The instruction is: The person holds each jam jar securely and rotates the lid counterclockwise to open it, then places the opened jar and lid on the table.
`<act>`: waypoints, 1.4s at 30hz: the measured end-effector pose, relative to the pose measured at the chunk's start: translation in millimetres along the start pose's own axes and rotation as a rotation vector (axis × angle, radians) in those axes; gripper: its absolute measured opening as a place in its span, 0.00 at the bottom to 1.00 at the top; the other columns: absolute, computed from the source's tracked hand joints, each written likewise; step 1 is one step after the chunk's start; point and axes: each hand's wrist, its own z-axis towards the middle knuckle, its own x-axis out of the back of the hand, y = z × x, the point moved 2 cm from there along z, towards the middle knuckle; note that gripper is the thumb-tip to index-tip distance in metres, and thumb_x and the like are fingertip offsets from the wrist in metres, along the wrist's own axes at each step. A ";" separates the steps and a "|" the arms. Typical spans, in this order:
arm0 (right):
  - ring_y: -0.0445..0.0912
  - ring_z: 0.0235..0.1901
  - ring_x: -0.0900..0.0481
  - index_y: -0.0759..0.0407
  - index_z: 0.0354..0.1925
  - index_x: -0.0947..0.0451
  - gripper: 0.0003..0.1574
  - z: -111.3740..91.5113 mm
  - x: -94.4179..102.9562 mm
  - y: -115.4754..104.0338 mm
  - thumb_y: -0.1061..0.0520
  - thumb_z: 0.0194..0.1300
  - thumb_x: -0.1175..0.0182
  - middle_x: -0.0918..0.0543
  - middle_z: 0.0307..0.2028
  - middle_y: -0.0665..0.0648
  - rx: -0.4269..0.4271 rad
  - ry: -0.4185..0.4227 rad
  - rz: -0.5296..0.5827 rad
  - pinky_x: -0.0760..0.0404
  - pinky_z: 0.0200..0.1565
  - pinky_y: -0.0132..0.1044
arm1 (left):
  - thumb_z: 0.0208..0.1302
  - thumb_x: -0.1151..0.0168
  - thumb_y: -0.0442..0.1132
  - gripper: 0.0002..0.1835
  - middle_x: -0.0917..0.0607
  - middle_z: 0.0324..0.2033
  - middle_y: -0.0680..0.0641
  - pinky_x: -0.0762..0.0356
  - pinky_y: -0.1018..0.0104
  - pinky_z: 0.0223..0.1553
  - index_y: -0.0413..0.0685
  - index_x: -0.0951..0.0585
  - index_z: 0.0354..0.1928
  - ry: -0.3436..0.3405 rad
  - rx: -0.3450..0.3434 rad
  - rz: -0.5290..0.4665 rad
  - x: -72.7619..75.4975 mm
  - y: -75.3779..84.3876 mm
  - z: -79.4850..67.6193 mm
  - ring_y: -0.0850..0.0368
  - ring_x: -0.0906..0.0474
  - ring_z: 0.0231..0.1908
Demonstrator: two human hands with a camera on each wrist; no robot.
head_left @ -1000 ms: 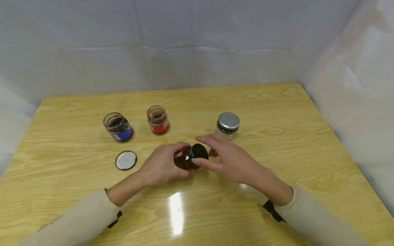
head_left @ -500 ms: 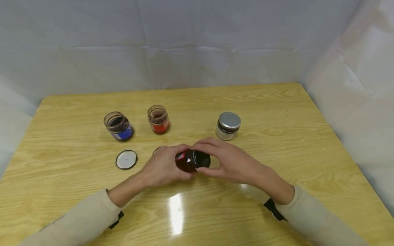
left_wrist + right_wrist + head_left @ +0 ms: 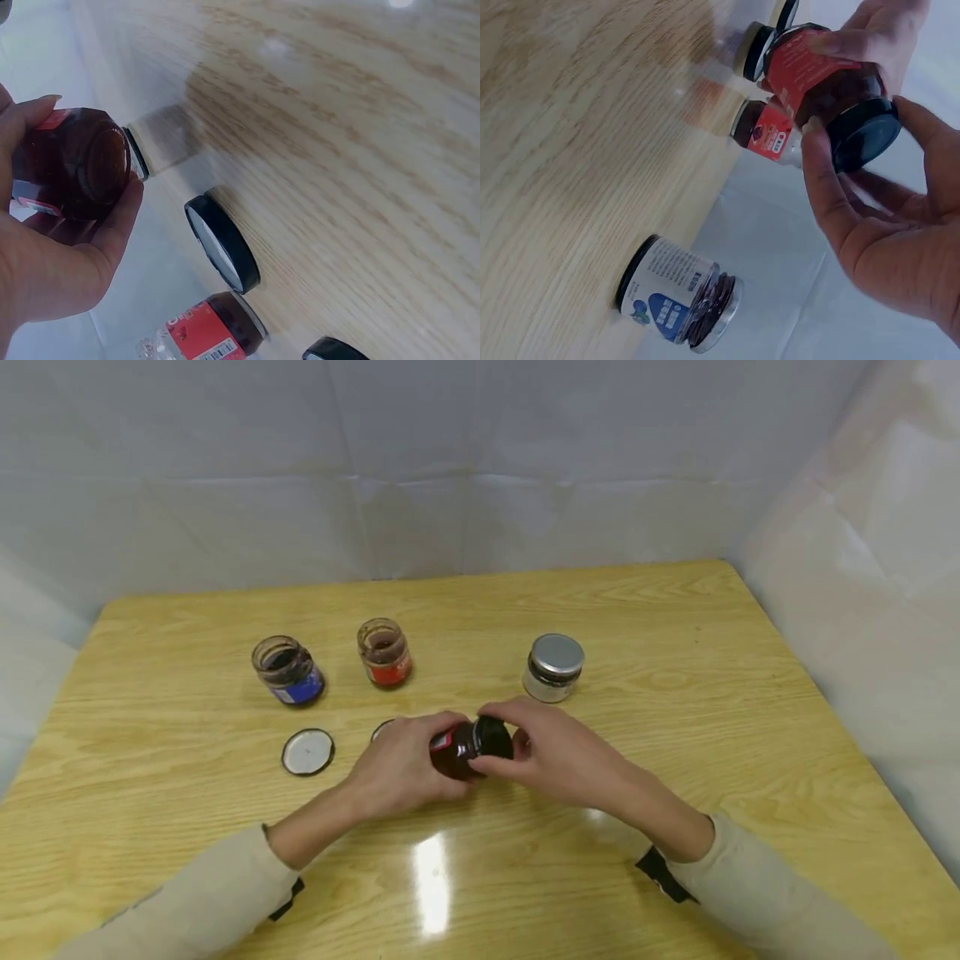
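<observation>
A dark red jam jar (image 3: pixel 452 753) with a red label is held tilted above the table, its black lid (image 3: pixel 495 739) pointing toward the right. My left hand (image 3: pixel 401 764) grips the jar's body, and the left wrist view shows the jar's glass base (image 3: pixel 105 159) facing that camera. Thumb and fingers of my right hand (image 3: pixel 558 752) pinch the rim of the black lid, which is on the jar in the right wrist view. Part of the jar's body is hidden by my left hand.
Two open jars stand farther back, one with a blue label (image 3: pixel 300 687) and one with a red label (image 3: pixel 390 672). A silver-lidded jar (image 3: pixel 555 672) stands behind my right hand. One loose lid (image 3: pixel 307 752) lies at left; another lid (image 3: pixel 380 727) is partly hidden by my left hand.
My right hand's fingers, spread around the lid at first, have come in onto its rim. The jar has shifted slightly right, and a loose lid now shows beside my left hand.
</observation>
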 end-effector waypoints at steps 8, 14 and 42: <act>0.40 0.58 0.32 0.51 0.62 0.28 0.33 -3.8 2.1 3.7 0.48 0.59 0.32 0.28 0.59 0.49 0.299 -0.035 -0.118 0.31 0.57 0.37 | 0.41 0.25 0.51 0.31 0.16 0.35 0.56 0.25 0.63 0.36 0.56 0.20 0.51 -0.028 0.001 -0.017 -1.2 -1.5 -3.5 0.63 0.23 0.33; 0.38 0.47 0.25 0.47 0.70 0.39 0.46 -3.6 2.3 4.2 0.29 0.60 0.43 0.28 0.57 0.47 0.023 -0.034 -0.015 0.24 0.47 0.37 | 0.40 0.25 0.52 0.31 0.16 0.36 0.55 0.25 0.62 0.37 0.56 0.20 0.51 0.000 0.015 0.011 -2.2 -2.0 -2.6 0.61 0.23 0.34; 0.36 0.38 0.24 0.50 0.57 0.25 0.29 -2.2 -5.2 2.2 0.40 0.61 0.37 0.23 0.47 0.45 0.022 -0.005 -0.014 0.23 0.39 0.32 | 0.39 0.25 0.51 0.30 0.16 0.37 0.55 0.26 0.62 0.37 0.56 0.20 0.51 -0.005 -0.014 0.054 -3.5 -1.1 -2.1 0.62 0.23 0.34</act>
